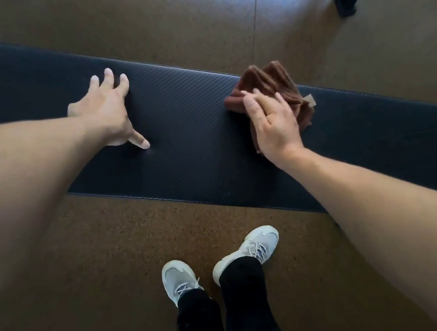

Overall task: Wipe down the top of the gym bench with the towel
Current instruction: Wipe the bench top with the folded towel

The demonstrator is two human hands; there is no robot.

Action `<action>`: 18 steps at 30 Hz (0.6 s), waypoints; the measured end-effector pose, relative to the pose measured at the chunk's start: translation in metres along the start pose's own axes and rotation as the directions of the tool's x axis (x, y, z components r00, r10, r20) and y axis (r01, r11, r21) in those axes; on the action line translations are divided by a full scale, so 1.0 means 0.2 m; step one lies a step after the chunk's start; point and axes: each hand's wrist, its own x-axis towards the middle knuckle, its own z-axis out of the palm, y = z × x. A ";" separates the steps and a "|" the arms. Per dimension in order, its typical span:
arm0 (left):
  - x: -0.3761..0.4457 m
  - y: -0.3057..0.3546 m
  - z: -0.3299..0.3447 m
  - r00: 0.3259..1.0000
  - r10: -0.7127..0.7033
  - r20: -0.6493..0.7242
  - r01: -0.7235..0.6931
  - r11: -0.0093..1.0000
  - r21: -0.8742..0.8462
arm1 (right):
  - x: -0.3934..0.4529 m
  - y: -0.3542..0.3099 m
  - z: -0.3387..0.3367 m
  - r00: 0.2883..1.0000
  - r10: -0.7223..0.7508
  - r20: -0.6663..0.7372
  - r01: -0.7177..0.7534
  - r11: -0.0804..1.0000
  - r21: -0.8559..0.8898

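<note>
A long black padded gym bench point(194, 130) with a fine ribbed, carbon-weave vinyl top runs slantwise across the view, its far edge higher on the left and its near edge dropping toward the right. The crumpled reddish-brown terry towel point(282, 87) lies bunched on the bench top near the far edge, a small tan tag point(310, 100) sticking out on its right side.

The right hand point(272, 123) lies over the near-left part of the towel, fingers loosely curled and spread rather than clenched; the fingertips touch the cloth, and a fold of it shows under the palm, but whether the hand truly grips the towel or only rests on it cannot be told. Most of the towel bulges out beyond the fingertips, away from the person and slightly to the right.

The left hand point(108, 112) is well to the left of the towel, splayed wide and empty, thumb and fingertips pressed on the vinyl, with a slight dimple at the thumb tip.

The speckled brown rubber floor point(112, 245) surrounds the bench; a thin seam runs through it beyond the towel, where pale daylight washes the surface. A black metal equipment foot point(345, 1) stands at the far right. Below the hands, two pale grey-and-white laced sneakers point(180, 278) and black trousers point(243, 298) stand close to the bench's near edge.
</note>
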 end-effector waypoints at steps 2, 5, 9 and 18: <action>-0.05 -0.01 0.03 0.999 0.043 -0.013 -0.044 0.995 -0.089 | -0.19 0.02 0.07 0.986 -0.138 0.091 0.142 0.989 -0.043; -0.17 0.01 0.14 0.990 0.127 -0.060 -0.134 0.982 -0.132 | -0.42 0.05 0.14 0.980 -0.168 0.110 0.175 0.983 -0.054; -0.32 0.14 0.22 0.978 0.209 0.009 -0.208 0.978 -0.033 | -0.60 -0.01 0.19 0.992 -0.099 -0.080 0.092 0.992 -0.087; -0.21 0.49 0.19 0.984 0.130 0.119 -0.121 0.989 -0.083 | -0.47 0.08 0.29 0.986 0.163 -0.021 -0.144 0.799 -0.584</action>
